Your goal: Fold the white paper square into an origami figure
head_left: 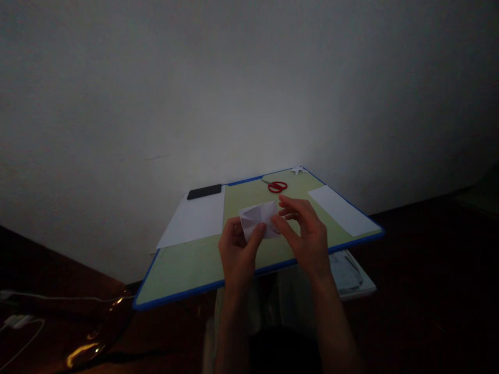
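A small square of folded white paper point(257, 214), with creases fanning from its middle, is held up over the near part of the board. My left hand point(238, 249) grips it from the left, thumb on the front face and fingers curled behind. At the paper's right edge, my right hand point(306, 231) has its thumb against the front. Its index finger is raised near the top right corner, and the other fingers are bent and partly hidden.
A light green tabletop point(187, 267) with a blue rim stands against the wall. On it are red-handled scissors point(277, 187), a black flat device point(205, 192), a white sheet point(195, 223) at left, another white sheet point(343, 210) at right, and a folded paper piece point(298, 170). White cables point(58, 298) lie lower left.
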Demonstrator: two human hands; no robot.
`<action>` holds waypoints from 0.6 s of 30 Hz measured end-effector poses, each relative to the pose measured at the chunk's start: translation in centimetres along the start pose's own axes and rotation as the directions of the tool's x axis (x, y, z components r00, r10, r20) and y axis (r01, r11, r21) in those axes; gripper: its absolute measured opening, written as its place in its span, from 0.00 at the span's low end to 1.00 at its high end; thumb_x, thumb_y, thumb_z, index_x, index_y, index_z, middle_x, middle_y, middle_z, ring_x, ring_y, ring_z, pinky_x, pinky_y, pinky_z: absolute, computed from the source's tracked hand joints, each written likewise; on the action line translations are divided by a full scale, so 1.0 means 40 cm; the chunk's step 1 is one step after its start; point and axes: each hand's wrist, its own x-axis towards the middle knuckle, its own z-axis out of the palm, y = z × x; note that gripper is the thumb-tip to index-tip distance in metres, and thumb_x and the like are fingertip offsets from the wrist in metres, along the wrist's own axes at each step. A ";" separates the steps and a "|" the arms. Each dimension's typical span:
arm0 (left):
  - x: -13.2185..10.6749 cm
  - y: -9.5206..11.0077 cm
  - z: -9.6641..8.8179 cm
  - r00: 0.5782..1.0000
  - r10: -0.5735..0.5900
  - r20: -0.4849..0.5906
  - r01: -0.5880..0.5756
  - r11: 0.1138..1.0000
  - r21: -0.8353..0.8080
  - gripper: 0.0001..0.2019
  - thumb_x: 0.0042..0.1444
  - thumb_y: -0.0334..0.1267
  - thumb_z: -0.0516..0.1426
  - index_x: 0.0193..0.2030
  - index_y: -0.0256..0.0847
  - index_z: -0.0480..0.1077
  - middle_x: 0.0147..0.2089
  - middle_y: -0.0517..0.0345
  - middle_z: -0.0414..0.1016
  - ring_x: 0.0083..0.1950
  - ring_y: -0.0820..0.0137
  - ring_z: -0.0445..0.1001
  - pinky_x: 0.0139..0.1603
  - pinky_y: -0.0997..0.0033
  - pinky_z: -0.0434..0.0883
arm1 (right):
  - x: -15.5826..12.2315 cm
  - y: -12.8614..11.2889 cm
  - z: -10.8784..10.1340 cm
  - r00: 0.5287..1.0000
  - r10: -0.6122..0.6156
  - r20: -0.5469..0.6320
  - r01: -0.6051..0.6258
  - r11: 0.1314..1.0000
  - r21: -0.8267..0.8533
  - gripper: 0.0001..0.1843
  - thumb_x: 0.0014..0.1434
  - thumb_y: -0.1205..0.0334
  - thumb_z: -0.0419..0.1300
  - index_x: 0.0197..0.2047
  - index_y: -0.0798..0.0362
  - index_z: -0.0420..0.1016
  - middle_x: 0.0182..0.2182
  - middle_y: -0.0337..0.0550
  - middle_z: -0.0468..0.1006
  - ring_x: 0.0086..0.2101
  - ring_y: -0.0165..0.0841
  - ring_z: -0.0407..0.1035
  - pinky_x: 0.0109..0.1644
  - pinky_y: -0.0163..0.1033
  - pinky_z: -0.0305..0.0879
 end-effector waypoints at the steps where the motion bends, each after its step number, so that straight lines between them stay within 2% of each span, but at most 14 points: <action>1: -0.003 0.002 0.003 1.000 0.023 0.003 -0.023 1.000 0.016 0.14 0.53 0.39 0.72 0.40 0.40 0.74 0.37 0.56 0.85 0.38 0.67 0.83 0.41 0.71 0.78 | 0.000 -0.003 -0.001 0.999 -0.046 0.016 0.047 0.998 -0.043 0.18 0.64 0.62 0.68 0.57 0.41 0.79 0.49 0.44 0.78 0.43 0.36 0.75 0.48 0.45 0.73; 6: -0.009 -0.001 0.018 0.995 0.101 -0.012 -0.101 0.993 0.054 0.13 0.54 0.37 0.70 0.40 0.40 0.72 0.38 0.57 0.83 0.39 0.68 0.82 0.41 0.72 0.79 | 0.001 -0.008 0.005 0.981 -0.192 -0.014 0.187 0.967 -0.175 0.17 0.66 0.67 0.67 0.55 0.43 0.80 0.44 0.42 0.79 0.40 0.34 0.75 0.44 0.44 0.73; 9: -0.010 -0.002 0.022 0.995 0.096 -0.025 -0.094 0.994 0.062 0.14 0.55 0.39 0.70 0.41 0.40 0.71 0.38 0.57 0.82 0.37 0.69 0.82 0.38 0.72 0.81 | 0.002 -0.005 0.008 0.968 -0.250 -0.029 0.238 0.947 -0.217 0.17 0.64 0.69 0.68 0.55 0.45 0.80 0.43 0.41 0.79 0.38 0.33 0.74 0.42 0.42 0.73; 13: -0.013 0.001 0.023 0.997 0.071 -0.035 -0.069 0.995 0.067 0.16 0.55 0.41 0.70 0.43 0.41 0.70 0.38 0.58 0.81 0.32 0.69 0.81 0.27 0.72 0.82 | 0.002 -0.004 0.004 0.961 -0.275 -0.027 0.260 0.934 -0.243 0.18 0.63 0.71 0.69 0.54 0.45 0.79 0.42 0.40 0.76 0.36 0.32 0.71 0.40 0.41 0.72; 18: -0.021 0.010 0.029 0.995 0.075 -0.059 -0.072 0.996 0.060 0.15 0.56 0.40 0.70 0.44 0.40 0.70 0.38 0.58 0.80 0.30 0.69 0.81 0.23 0.72 0.82 | 0.000 -0.001 0.003 0.963 -0.268 -0.014 0.259 0.941 -0.220 0.18 0.64 0.71 0.68 0.55 0.44 0.79 0.42 0.41 0.76 0.37 0.32 0.71 0.40 0.41 0.72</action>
